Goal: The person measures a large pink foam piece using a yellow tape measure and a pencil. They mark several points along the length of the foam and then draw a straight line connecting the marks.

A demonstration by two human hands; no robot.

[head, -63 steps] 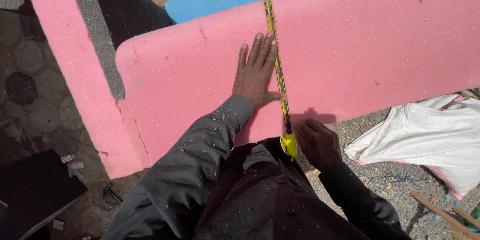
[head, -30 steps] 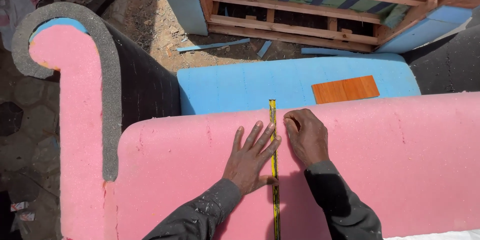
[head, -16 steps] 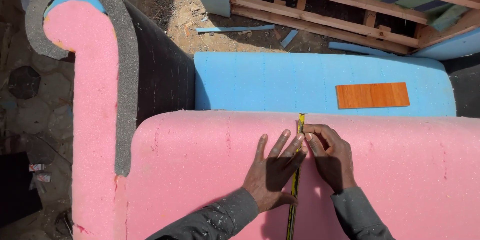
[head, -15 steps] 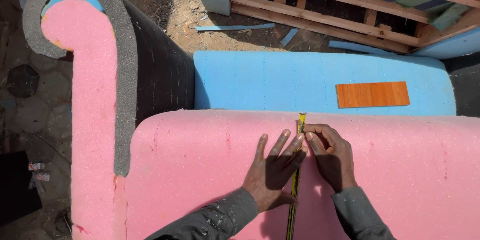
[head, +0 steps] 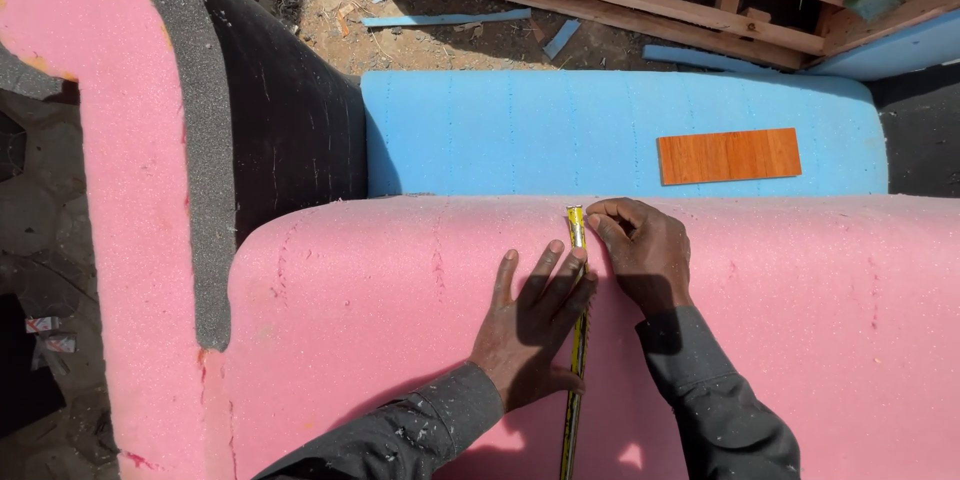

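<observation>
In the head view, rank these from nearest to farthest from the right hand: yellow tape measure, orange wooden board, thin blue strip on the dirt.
From the right hand:
1. Yellow tape measure, touching its fingertips.
2. Orange wooden board, on the blue foam beyond.
3. Thin blue strip, far up-left.

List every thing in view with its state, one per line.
Tape measure: extended, lying flat along the pink foam.
Left hand: flat, fingers spread, pressing beside the tape.
Right hand: fingertips at the tape's end.
Pink foam: covering the backrest.
Orange board: flat on the blue foam seat.
</observation>
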